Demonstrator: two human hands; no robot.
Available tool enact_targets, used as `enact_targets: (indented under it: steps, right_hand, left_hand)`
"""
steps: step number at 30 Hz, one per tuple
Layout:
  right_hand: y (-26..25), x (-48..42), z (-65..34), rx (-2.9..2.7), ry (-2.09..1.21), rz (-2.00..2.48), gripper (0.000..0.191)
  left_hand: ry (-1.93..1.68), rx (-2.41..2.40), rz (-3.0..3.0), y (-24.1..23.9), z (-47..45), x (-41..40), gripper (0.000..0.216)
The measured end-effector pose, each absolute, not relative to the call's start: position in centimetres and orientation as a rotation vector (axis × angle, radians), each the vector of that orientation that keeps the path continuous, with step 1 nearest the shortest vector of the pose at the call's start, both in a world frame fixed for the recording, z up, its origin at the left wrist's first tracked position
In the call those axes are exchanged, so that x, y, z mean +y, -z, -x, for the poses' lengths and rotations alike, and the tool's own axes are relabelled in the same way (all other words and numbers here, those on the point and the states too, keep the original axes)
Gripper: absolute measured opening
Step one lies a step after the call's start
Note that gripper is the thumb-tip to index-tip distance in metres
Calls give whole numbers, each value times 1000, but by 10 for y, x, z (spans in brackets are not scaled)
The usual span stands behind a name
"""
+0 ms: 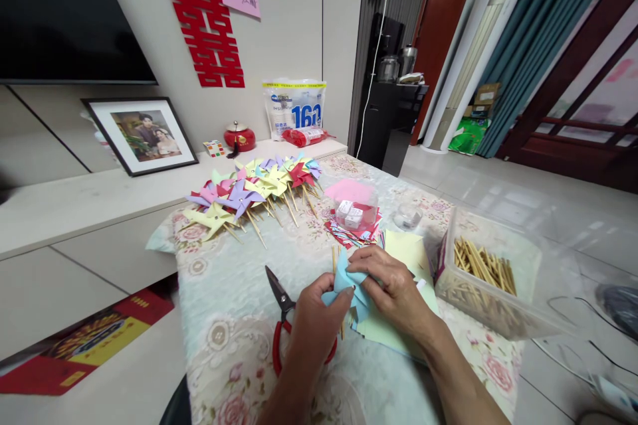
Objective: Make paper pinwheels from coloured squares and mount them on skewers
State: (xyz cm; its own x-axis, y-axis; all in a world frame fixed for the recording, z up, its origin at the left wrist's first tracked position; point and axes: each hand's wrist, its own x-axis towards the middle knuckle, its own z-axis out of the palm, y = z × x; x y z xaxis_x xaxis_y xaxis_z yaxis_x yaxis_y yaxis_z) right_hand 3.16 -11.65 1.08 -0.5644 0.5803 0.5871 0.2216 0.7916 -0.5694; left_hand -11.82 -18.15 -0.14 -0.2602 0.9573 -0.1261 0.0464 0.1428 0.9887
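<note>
Both my hands meet over the flowered tablecloth near its front edge. My left hand pinches the left side of a light blue folded paper piece. My right hand presses its fingers onto the same paper from the right. A thin wooden stick pokes out behind the paper. Red-handled scissors lie just left of my left hand, partly under it. Pale green and yellow paper sheets lie beneath my right hand.
A row of several finished paper pinwheels lies at the table's far left. A clear box of wooden sticks stands to the right. A small clear box sits on coloured paper squares, beside a glass dish. A low cabinet runs along the left.
</note>
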Motion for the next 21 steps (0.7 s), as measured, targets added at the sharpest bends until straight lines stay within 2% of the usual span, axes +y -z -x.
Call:
enact_targets:
  steps: [13, 21]
  right_hand:
    - [-14, -117, -31, -2092, -704, 564, 21]
    - [-10, -117, -32, -2099, -645, 651, 28]
  left_hand:
    - [-1254, 1402, -918, 3, 119, -180, 20]
    - [-1285, 1411, -888, 6, 121, -179, 22]
